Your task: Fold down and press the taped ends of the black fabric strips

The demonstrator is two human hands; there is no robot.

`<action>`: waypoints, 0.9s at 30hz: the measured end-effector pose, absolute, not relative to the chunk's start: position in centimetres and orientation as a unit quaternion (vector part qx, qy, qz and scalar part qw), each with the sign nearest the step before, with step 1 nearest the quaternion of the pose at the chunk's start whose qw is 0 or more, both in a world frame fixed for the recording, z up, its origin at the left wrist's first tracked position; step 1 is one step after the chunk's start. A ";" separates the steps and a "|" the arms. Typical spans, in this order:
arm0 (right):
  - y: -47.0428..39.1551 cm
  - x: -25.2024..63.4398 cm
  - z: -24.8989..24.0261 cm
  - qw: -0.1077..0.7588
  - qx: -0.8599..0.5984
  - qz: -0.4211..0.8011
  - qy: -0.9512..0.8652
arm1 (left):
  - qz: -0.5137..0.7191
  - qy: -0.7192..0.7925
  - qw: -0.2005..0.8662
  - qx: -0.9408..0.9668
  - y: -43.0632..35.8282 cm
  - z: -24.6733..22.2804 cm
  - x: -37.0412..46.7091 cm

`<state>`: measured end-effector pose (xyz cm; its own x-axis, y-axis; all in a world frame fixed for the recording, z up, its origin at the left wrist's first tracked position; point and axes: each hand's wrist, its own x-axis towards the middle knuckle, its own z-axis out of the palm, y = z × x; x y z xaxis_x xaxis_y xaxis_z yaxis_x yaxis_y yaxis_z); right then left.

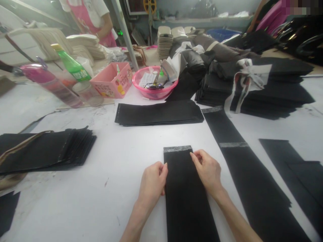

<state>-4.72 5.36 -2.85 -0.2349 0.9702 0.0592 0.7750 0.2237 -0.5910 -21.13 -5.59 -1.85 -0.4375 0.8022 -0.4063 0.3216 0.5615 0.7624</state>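
Note:
A long black strip with a greyish band across its far end lies on the white table between my hands. My left hand pinches its left edge with thumb and fingers together. At the right edge, just below the grey band, my right hand pinches the strip, its fingers curled. To the right lie more black strips, overlapping, with similar grey bands. Beyond my hands rests a flat stack of black pieces.
A pink basin with small items, a pink box, a green bottle and a pink bottle stand farther back. Black stacks lie left and back right. A person in a pink apron is behind.

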 end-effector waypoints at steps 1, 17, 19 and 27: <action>5.4 -4.7 -2.8 0.214 -0.581 0.227 -0.752 | 0.303 0.792 0.391 0.357 -5.6 -1.8 -21.1; 5.4 -4.9 -2.5 0.195 -0.594 0.235 -0.744 | 0.291 0.795 0.393 0.360 -5.3 -1.3 -21.1; 5.5 -4.9 -2.5 0.196 -0.596 0.231 -0.744 | 0.294 0.795 0.394 0.357 -5.3 -1.2 -21.1; 5.6 -5.0 -2.3 0.180 -0.604 0.226 -0.743 | 0.301 0.794 0.398 0.348 -5.3 -1.4 -21.0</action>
